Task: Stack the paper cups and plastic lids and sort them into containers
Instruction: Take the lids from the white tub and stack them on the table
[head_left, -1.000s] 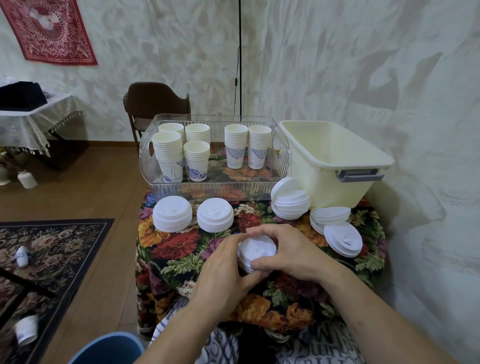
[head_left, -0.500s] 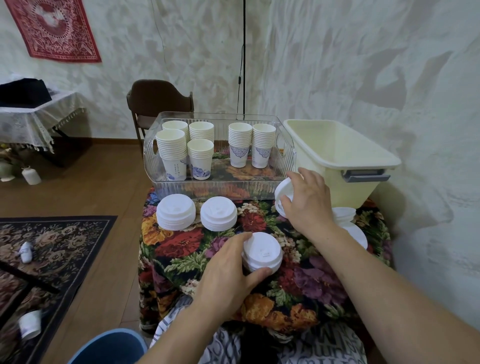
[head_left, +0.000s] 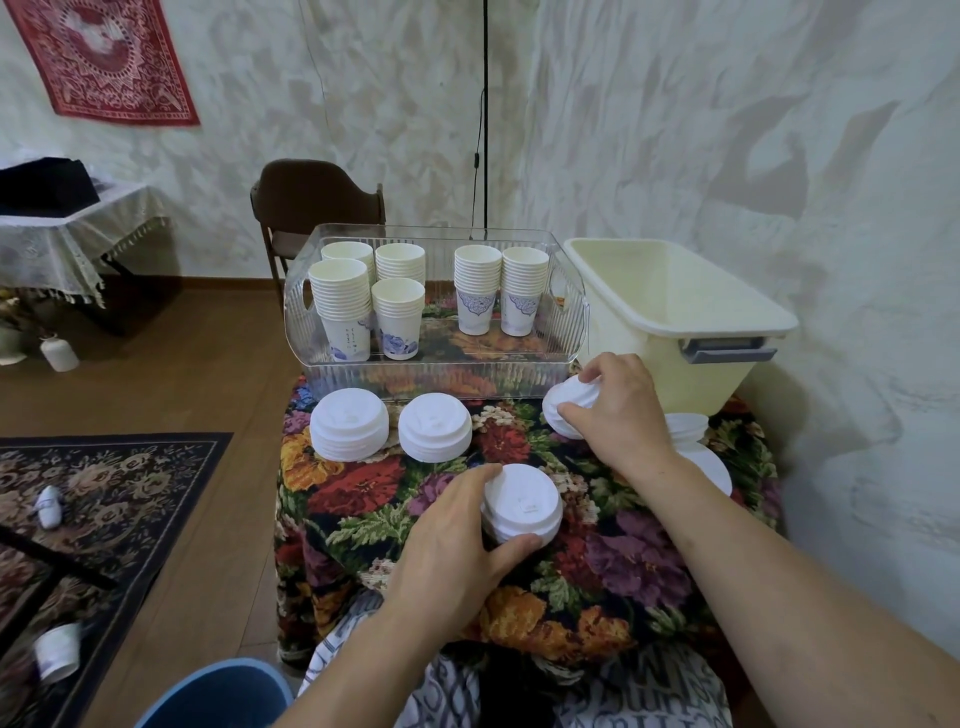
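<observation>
The left hand (head_left: 457, 545) grips a short stack of white lids (head_left: 522, 503) near the front of the floral-clothed bench (head_left: 363, 499), thumb and fingers curled round its sides; the right hand (head_left: 621, 410) is clamped on a tilted lid stack (head_left: 563, 408) just before the cream tub (head_left: 670, 312). Two more lid stacks (head_left: 349, 423) (head_left: 435, 426) sit apart in front of the clear bin (head_left: 441, 374), which holds six stacks of paper cups (head_left: 397, 317); further lids (head_left: 709, 467) lie partly hidden behind the right wrist.
</observation>
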